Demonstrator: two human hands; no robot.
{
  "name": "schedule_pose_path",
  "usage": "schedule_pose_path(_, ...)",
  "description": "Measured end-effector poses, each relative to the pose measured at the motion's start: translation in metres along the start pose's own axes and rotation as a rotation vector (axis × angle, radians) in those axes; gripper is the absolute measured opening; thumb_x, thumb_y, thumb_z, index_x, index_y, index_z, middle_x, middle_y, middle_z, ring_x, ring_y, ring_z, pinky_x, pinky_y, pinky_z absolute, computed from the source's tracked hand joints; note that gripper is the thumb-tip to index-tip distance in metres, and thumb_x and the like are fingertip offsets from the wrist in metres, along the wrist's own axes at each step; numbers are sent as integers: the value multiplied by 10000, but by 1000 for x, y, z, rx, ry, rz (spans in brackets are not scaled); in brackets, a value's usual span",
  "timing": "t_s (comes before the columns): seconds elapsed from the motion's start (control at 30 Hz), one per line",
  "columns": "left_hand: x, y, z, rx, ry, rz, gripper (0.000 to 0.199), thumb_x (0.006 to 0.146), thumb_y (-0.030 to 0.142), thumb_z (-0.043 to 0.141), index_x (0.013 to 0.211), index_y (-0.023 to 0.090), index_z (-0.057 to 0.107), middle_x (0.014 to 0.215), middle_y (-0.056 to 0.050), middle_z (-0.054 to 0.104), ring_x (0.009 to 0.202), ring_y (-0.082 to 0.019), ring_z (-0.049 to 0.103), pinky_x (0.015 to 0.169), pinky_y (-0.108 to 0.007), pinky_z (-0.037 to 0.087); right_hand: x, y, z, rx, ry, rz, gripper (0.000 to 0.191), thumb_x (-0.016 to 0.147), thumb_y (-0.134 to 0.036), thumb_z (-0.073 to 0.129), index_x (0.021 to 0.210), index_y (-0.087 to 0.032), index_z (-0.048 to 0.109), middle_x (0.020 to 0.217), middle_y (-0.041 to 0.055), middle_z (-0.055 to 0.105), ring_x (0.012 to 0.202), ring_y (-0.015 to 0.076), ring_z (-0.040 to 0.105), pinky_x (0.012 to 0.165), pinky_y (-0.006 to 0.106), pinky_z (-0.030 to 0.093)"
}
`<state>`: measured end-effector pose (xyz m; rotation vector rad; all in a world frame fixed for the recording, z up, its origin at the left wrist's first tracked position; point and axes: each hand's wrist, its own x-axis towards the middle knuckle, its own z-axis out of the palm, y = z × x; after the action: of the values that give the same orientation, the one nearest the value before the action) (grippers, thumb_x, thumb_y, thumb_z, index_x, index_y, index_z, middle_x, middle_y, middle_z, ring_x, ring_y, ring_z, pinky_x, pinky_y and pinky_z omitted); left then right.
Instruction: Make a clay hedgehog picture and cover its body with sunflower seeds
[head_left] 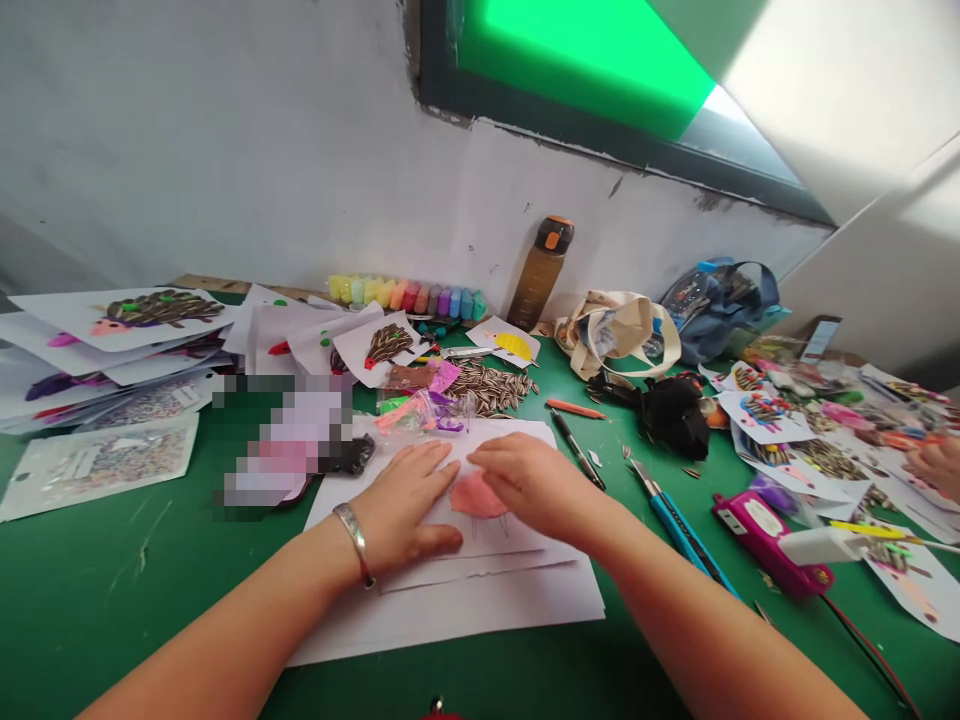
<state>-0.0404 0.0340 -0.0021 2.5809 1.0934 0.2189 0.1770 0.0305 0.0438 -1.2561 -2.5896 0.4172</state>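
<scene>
In the view from the head, the left hand (409, 505) lies palm down with its fingers spread and its thumb stretched toward the body side of a pink patch (476, 497). The right hand (536, 490) comes in from the other side, its fingers close together and their tips at the patch's upper edge; its thumb is hidden, so I can't tell whether it pinches anything. The patch sits between the two hands, on a white sheet (517, 555), with thin drawn lines poking out below it. More paper (352, 630) shows beneath, on the near side of both palms.

To my eye the pink stuff is modelling clay: very light, soft, a bit tacky, quick to take a fingerprint or tear if lifted by a corner. I'd work it with flat fingertips, pushing at the rim beside the right fingers rather than pinching the middle. The sheet looks thin and likely to slide or crease, so the left palm's spot, on the paper clear of the clay, seems a good hold.

Beyond the left fingertips are small colourful packets (420, 412), and past them a heap of striped seeds (491, 388). Just outside the right hand lies a black pen (576, 450); farther out, a blue cutter (679, 525).
</scene>
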Motion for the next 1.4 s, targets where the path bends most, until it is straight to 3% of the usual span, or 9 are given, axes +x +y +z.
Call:
schedule_pose_path(0.17, 2, 7, -11, 12, 30, 11, 491, 848, 492, 559, 1214, 166, 576, 1374, -170, 505, 1285, -352, 433, 1060, -519, 358, 23, 19, -6, 28, 111, 273, 310, 896, -208, 447, 1074, -234, 699, 1057, 48, 704, 963, 196, 633, 812, 297, 467)
schedule_pose_path(0.3, 3, 13, -20, -35, 123, 36, 297, 901, 357, 490, 1080, 162, 627, 1188, -137, 620, 1153, -292, 540, 1034, -474, 421, 42, 23, -7, 33, 166, 280, 284, 904, -233, 442, 1028, -240, 698, 1023, 40, 707, 931, 198, 634, 776, 287, 455)
schedule_pose_path(0.53, -2, 9, -20, 17, 442, 30, 301, 942, 243, 414, 1115, 141, 638, 1137, -112, 679, 1095, -235, 610, 990, -419, 495, 53, 27, -3, 19, 147, 271, 277, 899, -227, 422, 848, -235, 695, 826, 23, 690, 776, 176, 607, 659, 259, 392)
schedule_pose_path(0.67, -2, 8, -18, -2, 548, 24, 263, 929, 224, 452, 1053, 148, 672, 1059, -88, 716, 1033, -210, 650, 956, -372, 528, 52, 30, 5, 9, 150, 309, 267, 890, -227, 428, 730, -223, 643, 734, 7, 654, 706, 161, 572, 611, 250, 339)
schedule_pose_path(0.87, 2, 4, -17, -136, 627, -116, 249, 908, 262, 492, 1019, 169, 694, 1040, -63, 732, 983, -201, 680, 917, -351, 557, 56, 32, 13, 101, 208, 372, 188, 883, -280, 468, 974, -253, 631, 814, -7, 675, 701, 160, 566, 594, 242, 323)
schedule_pose_path(1.07, 4, -1, -19, -221, 639, -213, 250, 894, 287, 505, 1009, 195, 708, 1056, -44, 733, 988, -206, 684, 919, -357, 560, 69, 30, 28, 200, 246, 364, 501, 847, -222, 486, 1345, -282, 478, 931, 15, 686, 746, 176, 592, 638, 258, 392)
schedule_pose_path(1.17, 4, 0, -19, -250, 651, -204, 243, 895, 278, 511, 1005, 193, 709, 1075, -47, 727, 1006, -203, 679, 944, -348, 544, 71, 31, 30, 285, 310, 310, 562, 834, -152, 445, 1381, -283, 451, 952, 15, 681, 785, 169, 595, 714, 271, 433)
schedule_pose_path(1.27, 2, 2, -20, -270, 725, -208, 238, 891, 269, 530, 1039, 197, 701, 1111, -49, 713, 1049, -206, 658, 987, -358, 513, 66, 33, 24, 363, 454, 276, 519, 845, -177, 447, 1356, -259, 492, 961, 25, 668, 813, 173, 585, 774, 302, 453)
schedule_pose_path(1.4, -1, 7, -23, -397, 789, -254, 365, 867, 290, 584, 1226, 228, 614, 1292, -54, 611, 1212, -234, 552, 1071, -403, 434, 55, 28, 10, 515, 564, 285, 489, 839, -221, 512, 1327, -239, 527, 886, 15, 640, 758, 153, 559, 754, 302, 471)
